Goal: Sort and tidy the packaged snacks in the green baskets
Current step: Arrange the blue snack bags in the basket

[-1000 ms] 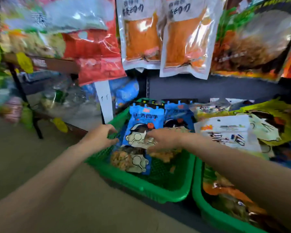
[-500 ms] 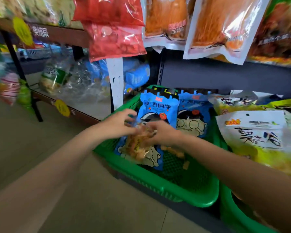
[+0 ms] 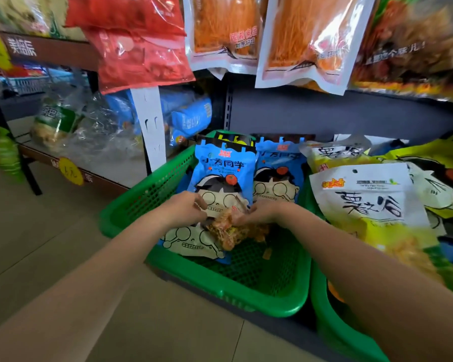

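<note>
Two hands are working inside the left green basket (image 3: 262, 307): the left hand (image 3: 186, 209) is pinching the lower edge of an upright blue snack bag (image 3: 224, 176), and the right hand (image 3: 259, 214) is gripping a clear pack of orange snacks (image 3: 228, 233). Both are sitting over another blue bag (image 3: 191, 242) lying flat. Yellow-and-white bags (image 3: 366, 205) are filling the neighbouring green basket (image 3: 332, 327).

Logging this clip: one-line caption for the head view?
Both hands, left hand and right hand, grip a clear orange snack pack over blue packets in a green basket.
</note>
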{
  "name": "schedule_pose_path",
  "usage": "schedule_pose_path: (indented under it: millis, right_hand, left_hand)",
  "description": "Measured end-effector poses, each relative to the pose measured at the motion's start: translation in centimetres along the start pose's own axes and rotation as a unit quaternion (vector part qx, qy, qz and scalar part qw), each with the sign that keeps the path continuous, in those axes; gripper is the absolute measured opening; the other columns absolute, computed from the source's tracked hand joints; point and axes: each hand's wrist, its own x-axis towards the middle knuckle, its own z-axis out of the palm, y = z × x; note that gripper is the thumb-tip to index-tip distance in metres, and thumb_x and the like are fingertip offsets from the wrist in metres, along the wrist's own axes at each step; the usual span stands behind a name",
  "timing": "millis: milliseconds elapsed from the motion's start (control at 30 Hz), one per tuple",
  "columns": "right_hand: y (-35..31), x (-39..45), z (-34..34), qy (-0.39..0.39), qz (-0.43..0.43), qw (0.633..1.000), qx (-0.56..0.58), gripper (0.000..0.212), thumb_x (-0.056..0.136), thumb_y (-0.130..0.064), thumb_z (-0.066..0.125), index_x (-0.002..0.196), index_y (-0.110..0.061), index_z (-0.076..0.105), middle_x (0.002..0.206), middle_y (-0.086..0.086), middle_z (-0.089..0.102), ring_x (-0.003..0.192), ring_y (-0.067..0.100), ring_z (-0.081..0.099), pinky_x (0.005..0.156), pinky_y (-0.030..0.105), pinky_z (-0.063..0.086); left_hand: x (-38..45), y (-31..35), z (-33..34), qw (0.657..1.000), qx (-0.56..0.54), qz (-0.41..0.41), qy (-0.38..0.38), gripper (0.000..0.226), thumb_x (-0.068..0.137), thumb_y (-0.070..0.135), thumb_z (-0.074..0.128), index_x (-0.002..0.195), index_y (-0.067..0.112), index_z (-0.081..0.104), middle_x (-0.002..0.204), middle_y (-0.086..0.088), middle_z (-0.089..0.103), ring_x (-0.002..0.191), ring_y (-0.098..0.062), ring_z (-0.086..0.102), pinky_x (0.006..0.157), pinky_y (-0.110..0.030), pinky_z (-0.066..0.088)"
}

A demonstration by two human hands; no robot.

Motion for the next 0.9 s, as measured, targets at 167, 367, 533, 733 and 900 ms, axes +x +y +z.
schedule_pose_path:
  millis: [167, 367, 533, 733, 900]
  right_hand:
    - [-0.3, -0.9, -0.1, 0.018, -0.043, 0.999, 0.020, 0.039, 0.073, -0.036, 0.076, 0.080, -0.016, 0.044, 0.081, -0.004, 0.043, 0.078, 0.014, 0.045, 0.063, 0.026, 0.037]
    - [-0.6, -5.8, -4.0, 0.128, -0.119, 0.984, 0.019, 0.030, 0.077, -0.025, 0.074, 0.076, -0.011, 0.048, 0.083, 0.006, 0.049, 0.075, 0.018, 0.046, 0.068, 0.030, 0.042]
    - [1.5, -14.3, -11.1, 0.267, -0.139, 0.952, -0.056, 0.037, 0.070, -0.030, 0.080, 0.068, -0.014, 0.046, 0.083, 0.006, 0.053, 0.079, 0.019, 0.047, 0.051, 0.025, 0.033]
    - [11.0, -24.0, -16.9, 0.377, -0.123, 0.917, 0.052, 0.039, 0.065, -0.022, 0.084, 0.063, -0.015, 0.045, 0.082, 0.007, 0.053, 0.076, 0.018, 0.046, 0.064, 0.028, 0.033]
    - [20.1, -31.8, -18.4, 0.455, -0.129, 0.856, 0.207, 0.027, 0.071, -0.010, 0.078, 0.073, -0.001, 0.053, 0.073, 0.012, 0.054, 0.064, 0.019, 0.056, 0.066, 0.034, 0.050]
  left_hand:
    - [-0.2, 0.3, 0.5, 0.999, -0.020, -0.009, -0.038, 0.046, 0.086, 0.025, 0.065, 0.127, 0.014, 0.048, 0.127, -0.006, 0.050, 0.112, -0.020, 0.051, 0.092, -0.030, 0.043]
    - [-2.4, 4.7, 0.7, 0.995, -0.060, 0.027, -0.070, 0.080, 0.080, 0.028, 0.071, 0.144, 0.021, 0.024, 0.135, 0.002, 0.042, 0.119, -0.014, 0.043, 0.094, -0.023, 0.034]
    - [-3.9, 11.7, -0.1, 0.983, -0.157, 0.096, -0.012, 0.111, 0.053, 0.050, 0.085, 0.144, 0.026, 0.025, 0.137, 0.005, 0.047, 0.125, -0.013, 0.045, 0.105, -0.027, 0.034]
    - [-6.4, 24.7, 3.7, 0.915, -0.360, 0.164, -0.077, 0.052, 0.083, 0.021, 0.067, 0.128, 0.025, 0.042, 0.112, -0.005, 0.063, 0.096, -0.020, 0.065, 0.094, -0.037, 0.049]
    - [-8.7, 35.2, 9.5, 0.837, -0.496, 0.152, -0.172, 0.070, 0.085, 0.015, 0.065, 0.142, 0.023, 0.026, 0.094, 0.003, 0.066, 0.075, -0.019, 0.068, 0.077, -0.035, 0.057]
